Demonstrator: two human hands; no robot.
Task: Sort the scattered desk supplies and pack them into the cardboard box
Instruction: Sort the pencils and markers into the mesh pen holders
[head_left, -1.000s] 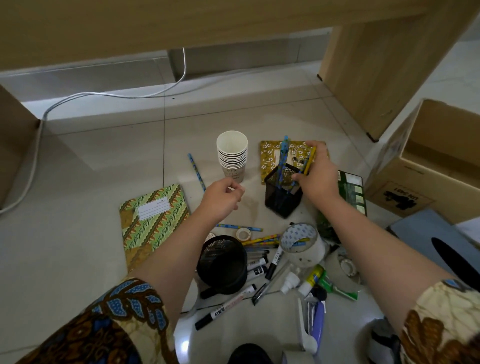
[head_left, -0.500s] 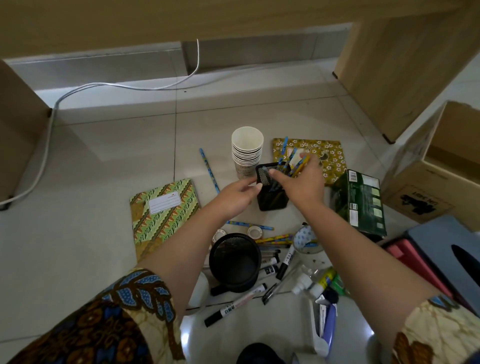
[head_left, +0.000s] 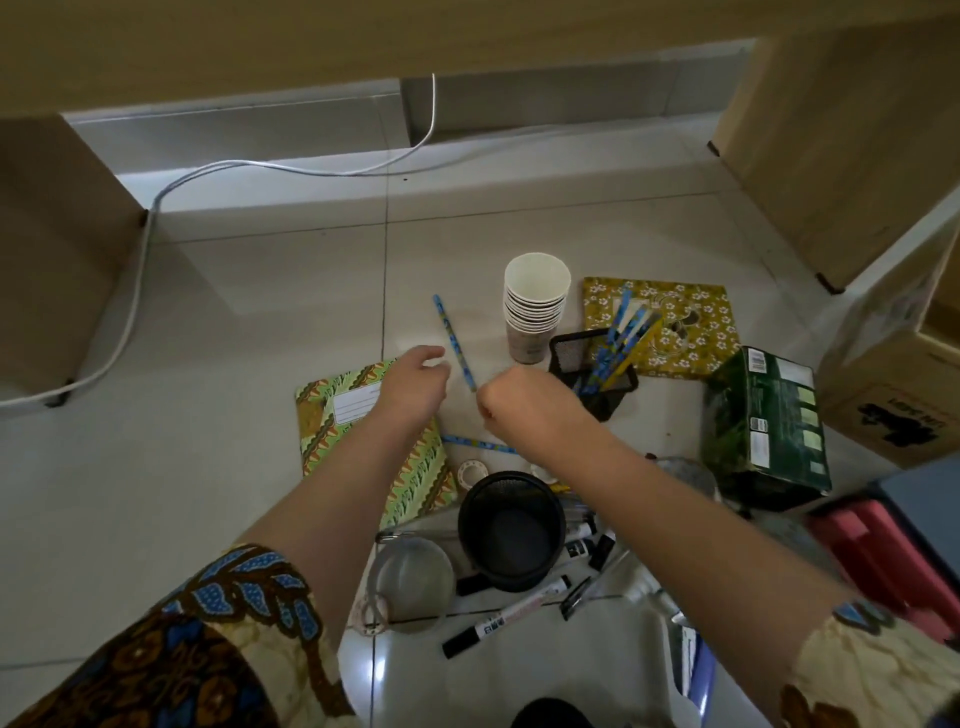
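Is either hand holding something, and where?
Left hand holds nothing. Right hand curls at the near end of the blue pencil; a grip cannot be told.

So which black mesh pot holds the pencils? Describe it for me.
Find the stack of white paper cups mid-floor. Just right of it stands a square black mesh holder with blue and yellow pencils sticking out. The other black mesh cup, nearer the person, is round and empty.

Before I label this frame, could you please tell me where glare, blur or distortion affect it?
Head view: glare on the floor tile at bottom centre; the red object and right sleeve are blurred; wide-angle lens bows the desk panel.
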